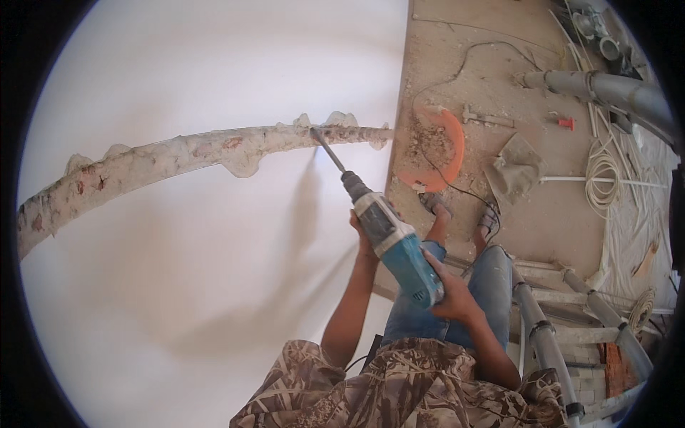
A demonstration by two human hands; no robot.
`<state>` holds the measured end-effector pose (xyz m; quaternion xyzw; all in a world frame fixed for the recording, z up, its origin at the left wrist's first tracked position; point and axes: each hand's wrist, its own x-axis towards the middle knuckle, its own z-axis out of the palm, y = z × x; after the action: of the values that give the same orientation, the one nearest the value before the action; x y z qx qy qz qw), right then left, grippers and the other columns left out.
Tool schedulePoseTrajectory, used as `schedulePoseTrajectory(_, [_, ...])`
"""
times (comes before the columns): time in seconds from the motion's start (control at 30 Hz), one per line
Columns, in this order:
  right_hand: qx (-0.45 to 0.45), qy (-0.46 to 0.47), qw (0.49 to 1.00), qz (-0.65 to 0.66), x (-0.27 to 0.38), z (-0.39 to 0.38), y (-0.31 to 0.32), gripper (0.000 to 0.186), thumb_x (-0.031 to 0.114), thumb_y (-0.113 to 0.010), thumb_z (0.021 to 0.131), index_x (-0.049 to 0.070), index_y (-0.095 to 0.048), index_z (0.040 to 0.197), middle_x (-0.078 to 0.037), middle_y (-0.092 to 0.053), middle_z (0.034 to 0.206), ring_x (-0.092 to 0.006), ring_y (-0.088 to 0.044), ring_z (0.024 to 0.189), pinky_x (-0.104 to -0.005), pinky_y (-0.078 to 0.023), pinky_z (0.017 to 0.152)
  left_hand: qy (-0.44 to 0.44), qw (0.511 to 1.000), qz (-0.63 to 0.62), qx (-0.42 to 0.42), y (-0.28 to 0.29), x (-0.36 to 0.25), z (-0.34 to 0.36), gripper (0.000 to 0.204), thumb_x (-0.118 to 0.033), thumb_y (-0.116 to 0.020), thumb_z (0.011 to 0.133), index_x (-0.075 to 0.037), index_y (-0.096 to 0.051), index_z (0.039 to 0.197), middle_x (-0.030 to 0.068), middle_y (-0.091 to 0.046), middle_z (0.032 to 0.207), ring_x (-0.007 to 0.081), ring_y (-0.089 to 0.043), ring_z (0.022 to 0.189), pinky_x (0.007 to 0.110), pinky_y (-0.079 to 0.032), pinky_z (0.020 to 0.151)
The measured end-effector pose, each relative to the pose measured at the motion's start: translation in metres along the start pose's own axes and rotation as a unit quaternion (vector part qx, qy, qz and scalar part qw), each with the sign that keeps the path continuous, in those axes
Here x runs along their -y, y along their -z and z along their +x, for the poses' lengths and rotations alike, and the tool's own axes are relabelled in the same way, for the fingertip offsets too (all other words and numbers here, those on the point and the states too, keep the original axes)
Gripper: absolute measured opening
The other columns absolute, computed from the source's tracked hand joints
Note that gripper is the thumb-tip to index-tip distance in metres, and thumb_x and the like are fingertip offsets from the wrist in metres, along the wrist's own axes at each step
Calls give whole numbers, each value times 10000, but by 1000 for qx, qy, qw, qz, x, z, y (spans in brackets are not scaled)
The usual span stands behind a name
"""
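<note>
A teal and grey rotary hammer drill (399, 246) points up and to the left, away from me. My left hand (362, 234) closes round the front of its body, mostly hidden behind it. At the rear, my right hand (451, 287) is wrapped about the handle end; its fingertips are partly out of sight. The long steel bit (329, 150) reaches the rough groove (235, 143) cut across the white wall (178, 250). Its tip touches the groove near the right end. Broken plaster and reddish brick show inside the groove, and its edges are chipped.
An orange tub (454, 150) of rubble stands on the dusty floor by my feet. A black cable (464, 191) crosses it. A grey sack (515, 171), coiled white cable (604, 178) and a red piece (566, 124) lie farther right. A metal ladder (546, 335) stands at lower right.
</note>
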<state>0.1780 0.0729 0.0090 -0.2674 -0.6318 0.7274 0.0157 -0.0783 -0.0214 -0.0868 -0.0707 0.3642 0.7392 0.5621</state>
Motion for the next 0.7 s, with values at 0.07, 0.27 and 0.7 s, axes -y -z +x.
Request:
schedulePoseTrajectory(0.07, [16,-24,999,18,3,-1,7,1108,63,-785,596,153,-288,1582,-247,-612,1294,-434,-586,1214,-453,-479,998,8,999,19,-34,-4,0,-3,929,-876,-392,841,-118,-510,1363,116,-632,1215,332,-659,1075,507,-560,916])
schedulePoseTrajectory(0.27, [-43,-131,986,95,58,-45,18,1062,44,-772,620,112,-310,1574,-260,-607,1306,-429,-578,1244,-391,-457,1026,77,989,93,-79,-41,53,-27,886,-845,-231,905,-104,-588,1235,103,-678,1083,251,-676,999,419,-558,904])
schedulePoseTrajectory(0.7, [-132,-55,981,132,97,-55,98,1013,84,-800,601,-49,-360,1504,-194,-562,1388,-271,-568,1259,-369,-407,1078,108,990,32,-80,-125,6,-5,852,-750,-400,947,-76,-405,1468,95,-545,1409,198,-593,1163,364,-502,926])
